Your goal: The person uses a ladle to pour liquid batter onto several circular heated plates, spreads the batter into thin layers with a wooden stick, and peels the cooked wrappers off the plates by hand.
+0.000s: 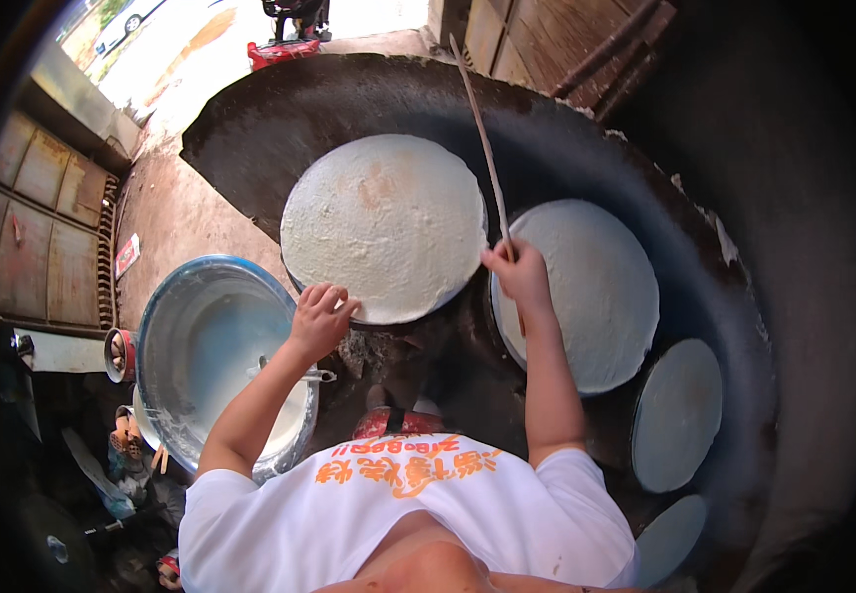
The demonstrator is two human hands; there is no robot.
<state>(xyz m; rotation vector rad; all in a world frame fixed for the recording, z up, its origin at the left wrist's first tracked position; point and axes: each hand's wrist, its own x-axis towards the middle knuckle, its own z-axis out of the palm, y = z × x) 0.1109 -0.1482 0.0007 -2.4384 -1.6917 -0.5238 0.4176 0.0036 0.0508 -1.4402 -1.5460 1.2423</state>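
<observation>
Left hand [321,318]: fingers pinching near edge of flatbread [384,225], frame centre | Right hand [519,274]: closed round stick [484,148] | Step: lifting flatbread off griddle [250,128] | Next: stick slid beneath | Basin [166,326]: lower left

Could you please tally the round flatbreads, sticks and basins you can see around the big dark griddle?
Round white flatbreads: 4
Thin wooden stick, in the right hand: 1
Metal basin of white batter: 1
Total: 6
</observation>
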